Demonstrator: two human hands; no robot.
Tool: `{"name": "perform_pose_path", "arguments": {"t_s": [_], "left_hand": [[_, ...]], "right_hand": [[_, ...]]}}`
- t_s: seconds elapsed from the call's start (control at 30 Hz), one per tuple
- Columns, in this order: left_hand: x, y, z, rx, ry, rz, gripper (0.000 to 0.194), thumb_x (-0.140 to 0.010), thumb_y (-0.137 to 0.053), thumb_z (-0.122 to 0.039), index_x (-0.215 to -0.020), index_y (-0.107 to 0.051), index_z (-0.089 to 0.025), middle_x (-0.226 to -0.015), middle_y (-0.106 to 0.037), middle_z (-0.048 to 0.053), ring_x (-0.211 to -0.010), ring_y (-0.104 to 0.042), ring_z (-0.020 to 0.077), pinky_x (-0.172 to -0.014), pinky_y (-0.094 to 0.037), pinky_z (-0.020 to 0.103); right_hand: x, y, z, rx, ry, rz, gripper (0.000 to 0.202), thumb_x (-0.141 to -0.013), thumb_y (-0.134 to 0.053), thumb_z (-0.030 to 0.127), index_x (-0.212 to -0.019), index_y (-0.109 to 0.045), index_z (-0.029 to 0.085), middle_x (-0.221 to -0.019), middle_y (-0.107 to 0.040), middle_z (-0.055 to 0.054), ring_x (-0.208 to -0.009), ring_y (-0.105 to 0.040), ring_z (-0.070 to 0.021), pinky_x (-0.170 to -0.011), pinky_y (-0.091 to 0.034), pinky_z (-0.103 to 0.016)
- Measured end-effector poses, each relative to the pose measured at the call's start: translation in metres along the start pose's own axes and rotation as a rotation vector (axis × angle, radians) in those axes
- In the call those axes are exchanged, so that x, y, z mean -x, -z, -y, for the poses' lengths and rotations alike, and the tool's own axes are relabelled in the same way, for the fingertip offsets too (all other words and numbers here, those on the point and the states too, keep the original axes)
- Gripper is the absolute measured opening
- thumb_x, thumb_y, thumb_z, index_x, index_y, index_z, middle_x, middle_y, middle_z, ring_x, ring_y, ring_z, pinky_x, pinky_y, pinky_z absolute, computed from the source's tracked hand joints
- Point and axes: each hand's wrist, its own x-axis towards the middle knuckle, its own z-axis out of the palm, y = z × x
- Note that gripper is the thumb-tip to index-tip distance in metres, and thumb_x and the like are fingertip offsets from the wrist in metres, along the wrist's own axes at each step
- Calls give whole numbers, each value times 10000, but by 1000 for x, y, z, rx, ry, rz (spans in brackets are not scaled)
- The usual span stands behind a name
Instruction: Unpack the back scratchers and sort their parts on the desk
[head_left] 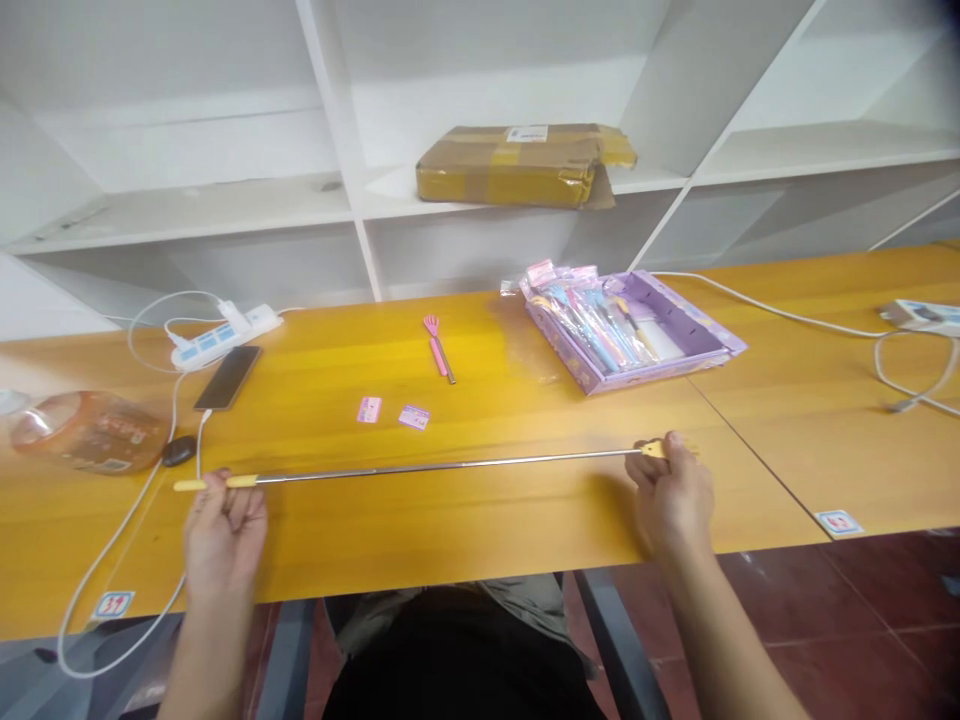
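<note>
A telescopic back scratcher is stretched out long across the front of the table, its thin metal rod nearly level. My left hand grips its yellow handle at the left end. At the other end my right hand is closed around the yellow head, which my fingers partly cover. Beyond the rod lies a pink back scratcher, collapsed short. Two small printed cards, one pink and one purple, lie between it and the rod.
A purple box holds several bagged back scratchers. A phone, a power strip, white cables and an orange bottle occupy the left. A taped carton sits on the shelf behind. Another power strip is at far right.
</note>
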Motion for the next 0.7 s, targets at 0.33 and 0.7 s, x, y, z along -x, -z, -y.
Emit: {"name": "perform_pose_path", "arguments": {"t_s": [0.33, 0.7], "left_hand": [[7, 4, 44, 97, 147, 33, 245, -1037, -752, -294, -887, -611, -162, -525, -344, -131, -434, -270, 47, -559, -385, 193], [3, 5, 40, 220, 157, 25, 301, -1152, -558, -364, -944, -634, -160, -532, -348, -112, -423, -296, 58, -522, -358, 205]], "right_hand": [[6, 12, -18, -99, 39, -54, 467, -948, -759, 377, -686, -404, 225, -619, -348, 85, -509, -297, -70, -419, -261, -162], [6, 12, -16, -144, 82, 41, 523, -898, -798, 425, -599, -425, 213, -581, -322, 76, -511, -289, -74, -411, -225, -186]]}}
